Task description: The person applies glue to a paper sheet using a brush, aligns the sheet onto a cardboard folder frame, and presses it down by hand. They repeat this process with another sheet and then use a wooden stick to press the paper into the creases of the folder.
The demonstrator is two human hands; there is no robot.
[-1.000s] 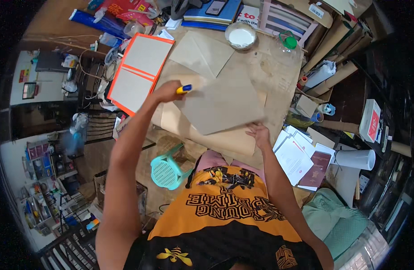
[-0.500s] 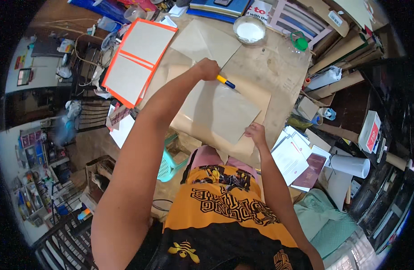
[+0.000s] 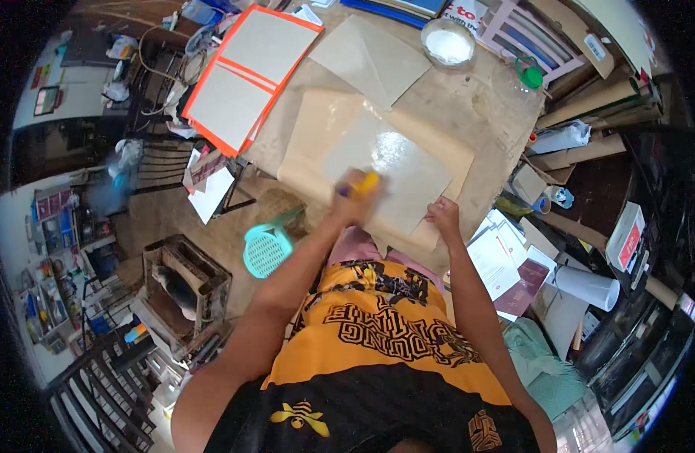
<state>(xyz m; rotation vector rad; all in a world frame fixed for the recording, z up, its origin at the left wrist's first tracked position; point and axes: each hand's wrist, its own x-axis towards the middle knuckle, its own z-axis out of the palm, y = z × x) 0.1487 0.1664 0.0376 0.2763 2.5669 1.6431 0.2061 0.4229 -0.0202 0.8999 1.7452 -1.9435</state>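
A grey board (image 3: pixel 411 181), shiny with wet in its upper part, lies on a sheet of brown paper (image 3: pixel 302 143) at the table's near edge. Closed and smeared by motion, my left hand (image 3: pixel 355 198) grips a brush (image 3: pixel 368 183) with a yellow and dark blue handle over the board's near left side; its bristles cannot be made out. My right hand (image 3: pixel 442 214) pinches the board's right corner, fingers curled. Beyond lies a second grey board (image 3: pixel 370 57), and at the back stands a bowl of white paste (image 3: pixel 448 45).
Orange-edged grey boards (image 3: pixel 245 75) lie at the table's left. A clear bottle with a green cap (image 3: pixel 528 73) stands at the far right. Printed papers (image 3: pixel 489 260) and a rolled white sheet (image 3: pixel 585 285) sit at the right. Below on the left is a turquoise plastic stool (image 3: pixel 268 253).
My left hand has swept the brush from the board's far edge down to its near left side. My right hand stays at the right corner. The view has shifted slightly.
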